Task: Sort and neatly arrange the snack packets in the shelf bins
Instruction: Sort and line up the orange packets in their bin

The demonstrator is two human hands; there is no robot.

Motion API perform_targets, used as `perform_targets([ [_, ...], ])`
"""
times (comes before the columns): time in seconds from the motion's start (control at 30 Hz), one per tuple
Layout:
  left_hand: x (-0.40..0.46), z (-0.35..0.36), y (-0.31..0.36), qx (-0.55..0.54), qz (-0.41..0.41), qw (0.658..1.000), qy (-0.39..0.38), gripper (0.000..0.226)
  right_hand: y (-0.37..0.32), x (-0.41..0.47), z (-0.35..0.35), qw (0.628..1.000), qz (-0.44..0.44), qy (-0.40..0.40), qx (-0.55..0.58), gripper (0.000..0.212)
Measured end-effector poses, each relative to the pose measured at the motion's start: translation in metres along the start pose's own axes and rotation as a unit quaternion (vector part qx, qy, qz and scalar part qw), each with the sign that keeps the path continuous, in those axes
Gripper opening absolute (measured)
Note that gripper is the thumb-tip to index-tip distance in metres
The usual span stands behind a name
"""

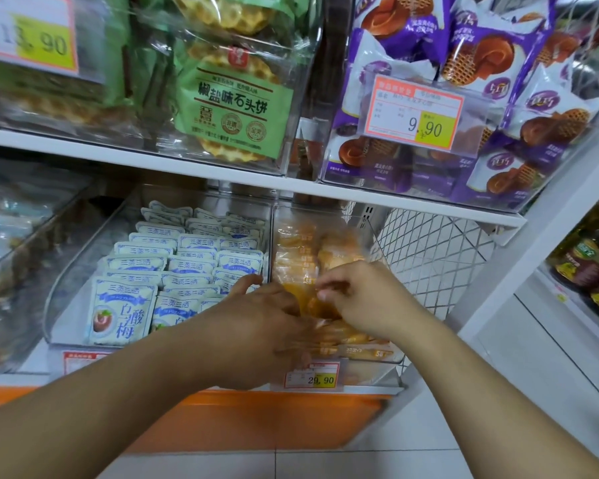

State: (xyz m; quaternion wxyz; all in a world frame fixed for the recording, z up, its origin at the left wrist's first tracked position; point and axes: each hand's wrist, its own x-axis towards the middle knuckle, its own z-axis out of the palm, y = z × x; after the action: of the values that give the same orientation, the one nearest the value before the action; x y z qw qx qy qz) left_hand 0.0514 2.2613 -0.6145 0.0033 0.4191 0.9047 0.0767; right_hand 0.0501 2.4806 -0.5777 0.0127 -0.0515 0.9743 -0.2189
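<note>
Both my hands reach into a clear bin on the lower shelf that holds several orange snack packets. My left hand lies over the front packets with its fingers curled around them. My right hand pinches the top edge of an orange packet between thumb and fingers. The packets under both hands are partly hidden and blurred. To the left, a second clear bin holds neat rows of white-and-blue plum packets.
The upper shelf carries a bin of green waffle biscuit packets and a bin of purple cake packets. A price tag hangs on the orange bin's front. A wire mesh panel stands right. Bottles sit far right.
</note>
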Motion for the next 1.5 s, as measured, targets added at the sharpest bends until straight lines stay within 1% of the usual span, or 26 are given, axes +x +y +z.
perform_targets([
  [0.07,0.0,0.0,-0.001,-0.001,-0.003,1.0,0.001,0.055,0.001,0.007,0.006,1.0,0.027,-0.015,-0.002,0.017],
  [0.13,0.0,0.001,-0.002,-0.003,-0.001,1.0,0.004,0.055,0.003,0.013,0.01,0.999,0.046,-0.008,0.01,0.016],
  [0.23,-0.001,0.0,-0.002,0.003,-0.001,1.0,-0.005,0.057,0.002,0.014,0.013,0.997,0.062,0.014,0.037,0.026],
  [0.27,-0.001,-0.002,-0.001,0.005,-0.003,1.0,-0.007,0.058,0.001,0.013,0.012,0.995,0.071,0.026,0.066,0.03],
  [0.33,-0.001,-0.004,0.001,0.009,-0.007,1.0,-0.008,0.058,0.003,0.01,0.005,0.979,0.09,0.056,0.175,0.034],
  [0.4,-0.001,-0.004,0.003,0.014,-0.008,1.0,-0.001,0.058,0.007,0.004,-0.004,0.952,0.102,0.083,0.276,0.028],
  [0.43,-0.001,-0.004,0.004,0.012,-0.013,1.0,-0.001,0.058,0.01,0.0,-0.008,0.944,0.099,0.096,0.301,0.024],
  [0.53,0.0,-0.001,0.005,-0.011,-0.023,1.0,0.014,0.06,0.023,-0.011,-0.013,0.936,0.086,0.146,0.31,0.024],
  [0.63,0.001,0.001,0.005,-0.018,-0.025,0.999,0.028,0.052,0.034,-0.026,-0.02,0.929,0.053,0.194,0.31,0.029],
  [0.67,0.001,0.002,0.005,-0.017,-0.027,0.999,0.03,0.052,0.037,-0.032,-0.023,0.923,0.039,0.214,0.317,0.03],
  [0.77,0.002,0.005,0.004,0.012,-0.031,0.999,0.03,0.063,0.04,-0.045,-0.031,0.893,0.004,0.271,0.36,0.03],
  [0.83,0.002,0.006,0.004,0.017,-0.034,0.999,0.034,0.061,0.041,-0.053,-0.033,0.881,-0.009,0.296,0.37,0.025],
  [0.9,0.002,0.006,0.005,0.014,-0.036,0.998,0.044,0.056,0.043,-0.057,-0.034,0.869,-0.011,0.315,0.382,0.023],
  [0.97,0.002,0.007,0.005,0.017,-0.037,0.998,0.052,0.059,0.044,-0.06,-0.036,0.856,-0.013,0.327,0.4,0.021],
  [1.0,0.002,0.008,0.005,0.019,-0.039,0.998,0.052,0.062,0.044,-0.061,-0.036,0.854,-0.013,0.325,0.405,0.021],
  [1.07,0.002,0.008,0.005,0.017,-0.042,0.998,0.052,0.069,0.046,-0.06,-0.035,0.863,-0.007,0.303,0.404,0.022],
  [1.13,0.002,0.007,0.005,0.014,-0.042,0.998,0.052,0.073,0.05,-0.056,-0.03,0.889,0.0,0.27,0.369,0.03],
  [1.17,0.002,0.007,0.006,0.014,-0.042,0.998,0.052,0.075,0.053,-0.055,-0.027,0.913,-0.001,0.251,0.321,0.034],
  [1.23,0.002,0.006,0.005,0.012,-0.04,0.998,0.052,0.076,0.06,-0.053,-0.02,0.964,-0.014,0.198,0.178,0.037],
  [1.27,0.002,0.006,0.005,0.011,-0.039,0.998,0.05,0.076,0.061,-0.054,-0.018,0.981,-0.027,0.163,0.099,0.042],
  [1.33,0.002,0.006,0.004,0.009,-0.038,0.998,0.047,0.074,0.061,-0.054,-0.014,0.991,-0.062,0.111,-0.034,0.055],
  [1.37,0.002,0.007,0.004,0.009,-0.037,0.998,0.047,0.072,0.061,-0.053,-0.014,0.989,-0.078,0.098,-0.071,0.054],
  [1.5,0.002,0.007,0.002,0.008,-0.033,0.999,0.041,0.063,0.058,-0.049,-0.014,0.981,-0.112,0.094,-0.131,0.027],
])
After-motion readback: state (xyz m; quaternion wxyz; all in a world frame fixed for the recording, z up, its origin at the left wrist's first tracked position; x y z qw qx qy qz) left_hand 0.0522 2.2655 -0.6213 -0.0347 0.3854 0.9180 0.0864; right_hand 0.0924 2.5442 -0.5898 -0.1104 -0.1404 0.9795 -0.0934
